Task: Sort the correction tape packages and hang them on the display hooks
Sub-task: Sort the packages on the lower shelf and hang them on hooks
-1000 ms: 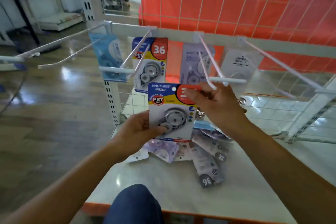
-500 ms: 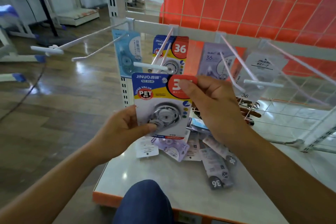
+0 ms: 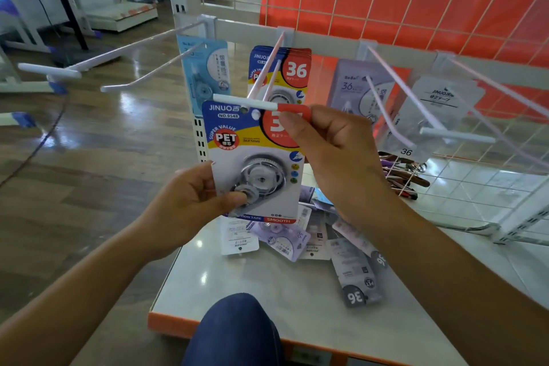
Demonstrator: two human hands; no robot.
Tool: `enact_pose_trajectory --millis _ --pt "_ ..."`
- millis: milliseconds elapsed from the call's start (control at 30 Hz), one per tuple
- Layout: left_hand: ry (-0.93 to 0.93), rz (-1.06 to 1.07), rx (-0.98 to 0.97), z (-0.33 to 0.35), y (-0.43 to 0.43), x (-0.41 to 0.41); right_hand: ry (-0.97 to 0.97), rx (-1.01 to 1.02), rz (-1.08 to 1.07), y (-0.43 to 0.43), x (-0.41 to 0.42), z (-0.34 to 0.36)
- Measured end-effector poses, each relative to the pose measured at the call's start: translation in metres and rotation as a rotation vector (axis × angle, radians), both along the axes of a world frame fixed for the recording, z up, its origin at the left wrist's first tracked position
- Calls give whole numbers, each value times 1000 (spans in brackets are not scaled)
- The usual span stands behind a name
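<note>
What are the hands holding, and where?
One blue, red and yellow correction tape package: left hand pinches its lower left, right hand its top right corner.

Bright, even light is falling on the tabletop (image 3: 267,291), throwing small glare spots there (and a broader sheen on the floor (image 3: 89,163) left of it); lines far from it are bowing, detail softening slightly.

the blue-and-red package (image 3: 255,163) lifted higher, its hang hole now beside the tip of the hook (image 3: 246,101)
</note>
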State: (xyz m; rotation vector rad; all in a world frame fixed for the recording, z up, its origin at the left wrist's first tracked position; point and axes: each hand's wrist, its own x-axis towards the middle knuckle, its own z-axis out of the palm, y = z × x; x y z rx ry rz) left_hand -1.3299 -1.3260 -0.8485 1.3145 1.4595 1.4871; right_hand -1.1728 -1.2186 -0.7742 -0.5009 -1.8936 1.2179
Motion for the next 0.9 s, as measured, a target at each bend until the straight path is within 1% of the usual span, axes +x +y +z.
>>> enact_pose_trajectory --millis 67,200,300,400,533,600,667,767,833,900 --pt "8 -7 -5 0 7 -1 -18 22 -55 7 -6 -4" --pt "-83 9 4 -1 44 -7 -34 6 -200 39 -30 -13" --pt "-42 84 -16 -8 90 -27 -100 33 -378 72 -58 -11" --pt "-17 157 -87 -16 128 -44 -200 66 -487 100 -79 -10" --pt "-121 187 -94 -23 148 -46 -236 90 -551 113 -87 -12" --pt "-152 199 -97 -26 147 -39 -242 103 -535 111 -84 -18" --pt "-138 225 -107 -37 145 -31 -280 84 -493 105 -75 -31" --pt "-99 238 -218 -67 139 -19 -403 78 -419 89 -43 -60" --pt "-17 227 -382 -92 137 -5 -516 37 -350 80 -11 -85" --pt "167 182 -503 -120 141 17 -671 19 -311 78 24 -113"
